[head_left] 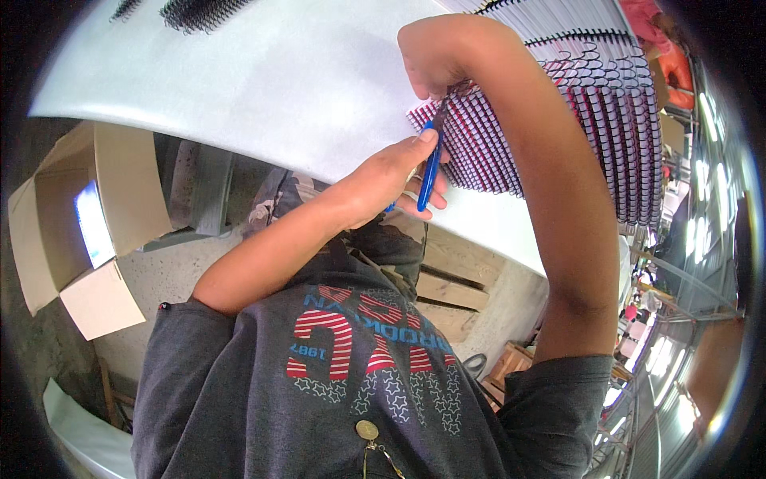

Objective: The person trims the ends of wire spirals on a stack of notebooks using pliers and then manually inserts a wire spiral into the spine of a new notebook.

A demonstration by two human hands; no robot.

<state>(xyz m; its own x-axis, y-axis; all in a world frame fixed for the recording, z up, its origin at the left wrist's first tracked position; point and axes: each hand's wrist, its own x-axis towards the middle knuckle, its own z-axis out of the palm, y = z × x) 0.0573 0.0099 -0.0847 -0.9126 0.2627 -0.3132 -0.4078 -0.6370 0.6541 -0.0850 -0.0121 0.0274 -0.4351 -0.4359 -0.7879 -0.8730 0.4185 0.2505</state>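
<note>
My left hand (392, 177) grips a blue-handled cutting tool (429, 172), whose tip points up at the wire spirals of a fanned row of spiral-bound notebooks (582, 112). The notebooks lie overlapped on a white table (263, 88), their dark and red coils showing. My right hand (437, 56) reaches over from the right. Its fingers are curled down on the near end of a coil at the left edge of the row, right above the tool's tip. The tool's jaws are hidden among the coils.
Loose black spiral coils (199, 12) lie at the table's far left. An open cardboard box (88, 215) stands on the floor to the left. Wooden pallets (447, 291) sit under the table edge. Metal racks (678, 263) run along the right.
</note>
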